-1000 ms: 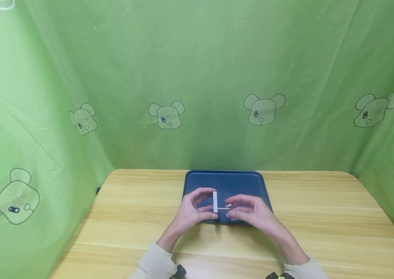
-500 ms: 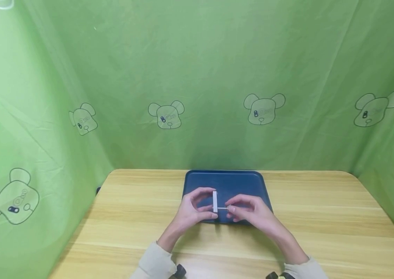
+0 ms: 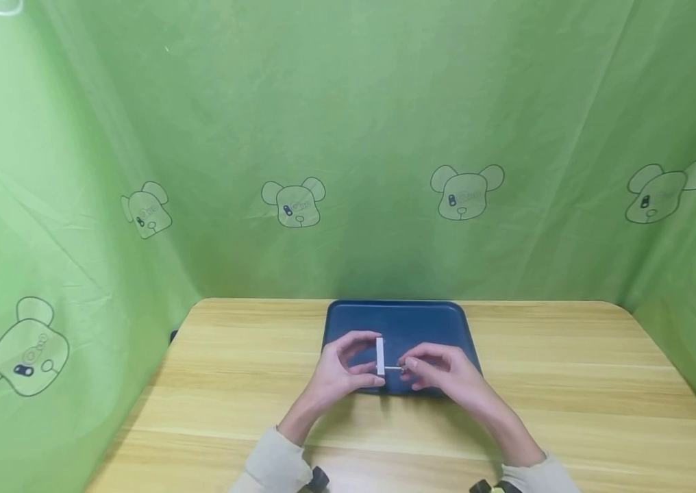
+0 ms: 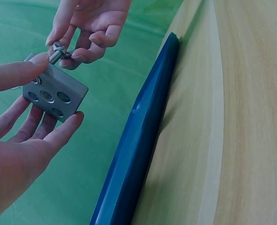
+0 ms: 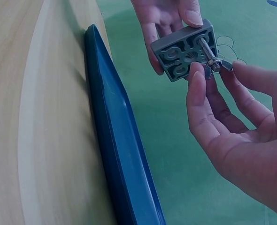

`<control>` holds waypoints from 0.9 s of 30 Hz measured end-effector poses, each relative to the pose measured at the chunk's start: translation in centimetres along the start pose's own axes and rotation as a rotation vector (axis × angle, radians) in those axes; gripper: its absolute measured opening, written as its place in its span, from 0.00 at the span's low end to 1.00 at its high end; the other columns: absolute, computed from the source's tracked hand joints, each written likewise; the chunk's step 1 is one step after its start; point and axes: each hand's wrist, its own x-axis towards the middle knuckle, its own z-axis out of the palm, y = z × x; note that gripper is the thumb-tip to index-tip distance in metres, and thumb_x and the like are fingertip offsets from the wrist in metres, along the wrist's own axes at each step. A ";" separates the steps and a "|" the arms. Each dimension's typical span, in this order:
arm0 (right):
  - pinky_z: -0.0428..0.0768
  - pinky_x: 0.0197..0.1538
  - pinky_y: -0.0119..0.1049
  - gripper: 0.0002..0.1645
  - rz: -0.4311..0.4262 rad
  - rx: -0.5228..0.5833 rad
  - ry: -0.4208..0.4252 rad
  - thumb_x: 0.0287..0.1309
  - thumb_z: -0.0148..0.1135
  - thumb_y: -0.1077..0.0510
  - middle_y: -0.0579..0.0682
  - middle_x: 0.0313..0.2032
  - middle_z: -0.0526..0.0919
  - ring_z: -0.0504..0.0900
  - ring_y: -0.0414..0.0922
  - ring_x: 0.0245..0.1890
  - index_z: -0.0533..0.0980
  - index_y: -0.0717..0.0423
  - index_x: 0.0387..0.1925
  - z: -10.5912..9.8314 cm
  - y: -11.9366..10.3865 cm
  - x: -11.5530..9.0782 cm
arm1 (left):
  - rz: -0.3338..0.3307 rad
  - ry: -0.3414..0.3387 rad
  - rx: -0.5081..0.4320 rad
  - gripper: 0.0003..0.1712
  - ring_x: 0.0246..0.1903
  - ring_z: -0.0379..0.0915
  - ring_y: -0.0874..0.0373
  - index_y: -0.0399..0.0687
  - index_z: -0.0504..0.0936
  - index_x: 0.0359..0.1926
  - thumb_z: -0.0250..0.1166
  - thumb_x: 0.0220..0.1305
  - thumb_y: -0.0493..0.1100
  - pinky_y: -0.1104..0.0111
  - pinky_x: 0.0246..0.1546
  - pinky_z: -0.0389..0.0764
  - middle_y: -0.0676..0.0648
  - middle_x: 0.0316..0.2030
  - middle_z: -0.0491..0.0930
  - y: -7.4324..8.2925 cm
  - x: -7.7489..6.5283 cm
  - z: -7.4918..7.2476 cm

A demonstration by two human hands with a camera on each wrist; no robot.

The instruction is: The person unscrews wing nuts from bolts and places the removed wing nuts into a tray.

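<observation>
My left hand [image 3: 337, 370] grips a grey block [image 4: 55, 90] by its edges, thumb on one side and fingertips on the other. Several round holes pierce the block's face in the left wrist view; the other face, seen from the right wrist, is ribbed. Out of one corner hole sticks a threaded bolt [image 5: 207, 49], pointing toward my right hand [image 3: 449, 375]. A wing nut [image 5: 226, 65] sits near the bolt's free end. Thumb and fingertips of the right hand pinch its wings. Both hands hold all this above the dark blue tray [image 3: 397, 316].
The tray lies at the far edge of a wood-grain table [image 3: 249, 342]. Green curtains [image 3: 373, 103] printed with bear heads enclose the table at the back and both sides. Beige sleeves [image 3: 277, 462] and dark wrist straps show at the near edge.
The right hand's thumb and fingertips have shifted around the wing nut, covering it more and then uncovering part of it. My left hand and the block keep their place.
</observation>
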 end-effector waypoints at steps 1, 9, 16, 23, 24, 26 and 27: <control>0.91 0.46 0.48 0.14 -0.001 -0.001 -0.003 0.72 0.61 0.59 0.68 0.47 0.85 0.88 0.58 0.46 0.80 0.68 0.50 0.0 0.0 0.0 | 0.000 -0.001 0.001 0.39 0.67 0.67 0.36 0.35 0.76 0.64 0.74 0.48 0.20 0.55 0.62 0.82 0.37 0.63 0.75 0.0 0.0 0.0; 0.90 0.50 0.46 0.18 0.004 -0.001 -0.006 0.71 0.63 0.60 0.67 0.51 0.83 0.87 0.59 0.49 0.79 0.70 0.53 -0.1 0.0 0.0 | -0.001 0.007 0.019 0.38 0.64 0.72 0.47 0.36 0.76 0.64 0.74 0.49 0.20 0.54 0.61 0.83 0.40 0.62 0.76 0.1 0.0 0.0; 0.89 0.53 0.46 0.19 -0.001 0.044 -0.016 0.67 0.65 0.63 0.69 0.56 0.80 0.85 0.62 0.51 0.78 0.70 0.56 -0.1 0.1 -0.2 | 0.001 0.002 0.012 0.38 0.65 0.72 0.47 0.37 0.77 0.63 0.74 0.49 0.20 0.54 0.62 0.82 0.37 0.62 0.76 0.1 0.0 0.0; 0.88 0.55 0.43 0.24 0.058 0.082 -0.017 0.65 0.67 0.63 0.71 0.58 0.78 0.87 0.51 0.50 0.76 0.70 0.59 -0.1 -0.1 -0.2 | -0.003 0.001 0.003 0.39 0.65 0.71 0.46 0.36 0.76 0.64 0.74 0.49 0.20 0.53 0.62 0.82 0.38 0.62 0.76 0.0 0.0 0.0; 0.88 0.55 0.43 0.24 0.063 0.083 -0.019 0.65 0.67 0.63 0.72 0.58 0.78 0.88 0.51 0.50 0.75 0.71 0.59 -0.1 -0.1 -0.2 | -0.003 0.001 0.000 0.39 0.65 0.71 0.45 0.35 0.76 0.64 0.74 0.48 0.20 0.53 0.62 0.82 0.38 0.62 0.76 0.0 0.0 0.0; 0.89 0.53 0.43 0.25 0.066 0.085 -0.025 0.65 0.67 0.63 0.73 0.57 0.78 0.88 0.50 0.48 0.75 0.72 0.60 0.0 -0.1 -0.1 | -0.002 0.000 -0.003 0.39 0.65 0.71 0.45 0.34 0.75 0.64 0.73 0.48 0.19 0.53 0.62 0.82 0.38 0.62 0.76 0.0 0.0 0.0; 0.89 0.53 0.42 0.25 0.064 0.084 -0.026 0.65 0.67 0.64 0.73 0.56 0.78 0.88 0.50 0.47 0.74 0.72 0.60 0.0 -0.1 -0.2 | -0.001 -0.001 -0.004 0.39 0.65 0.71 0.45 0.33 0.75 0.64 0.73 0.48 0.19 0.53 0.62 0.82 0.38 0.62 0.76 0.0 0.0 0.0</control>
